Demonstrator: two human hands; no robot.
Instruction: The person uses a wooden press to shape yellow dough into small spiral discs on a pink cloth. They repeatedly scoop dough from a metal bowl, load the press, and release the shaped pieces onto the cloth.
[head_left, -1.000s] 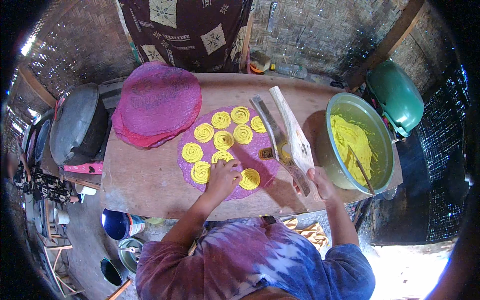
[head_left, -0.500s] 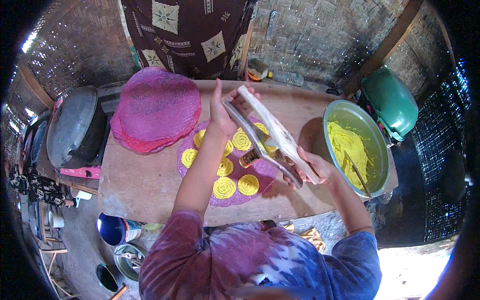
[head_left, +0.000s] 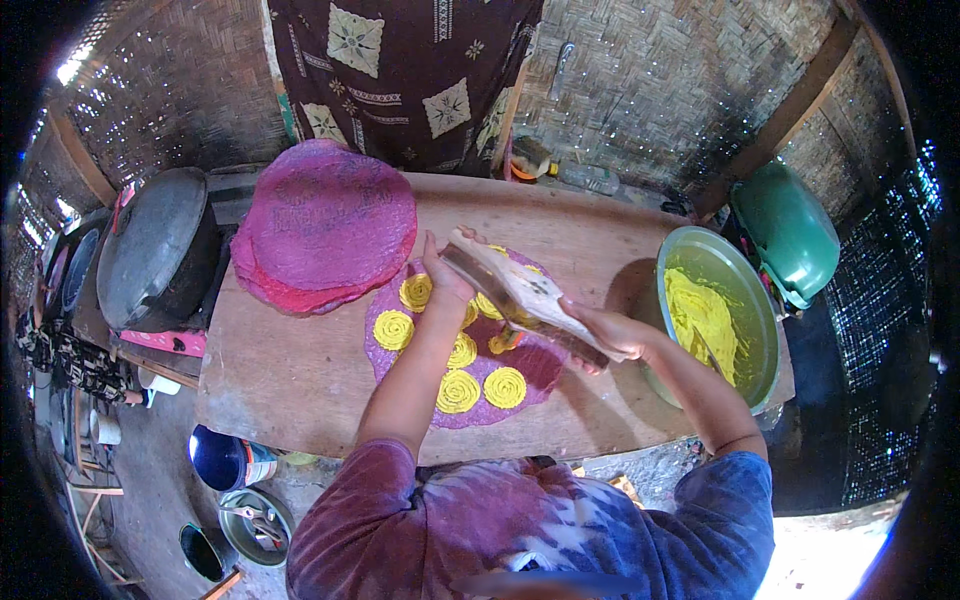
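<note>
Above the purple mat [head_left: 545, 370] at the counter's middle, a long wooden press [head_left: 520, 295] is being held tilted in the air, its near end toward four o'clock. The right hand [head_left: 610, 340] is gripping that near end with fingers wrapped around it, while the left hand [head_left: 445, 275] is closing on the far end at about eleven o'clock. A second ago the left hand was down on the mat, touching one of the yellow coils [head_left: 460, 392]; now it is up on the press, so the coils are lying untouched and both hands are busy with the tool. Nine or so coils are sitting in rows on the mat, some hidden under the arm. At ten o'clock from the mat a stack of pink and purple round mats [head_left: 325, 225] is resting on the counter [head_left: 280, 370]. At three o'clock a green bowl [head_left: 755, 300] is holding yellow dough [head_left: 700, 320].
</note>
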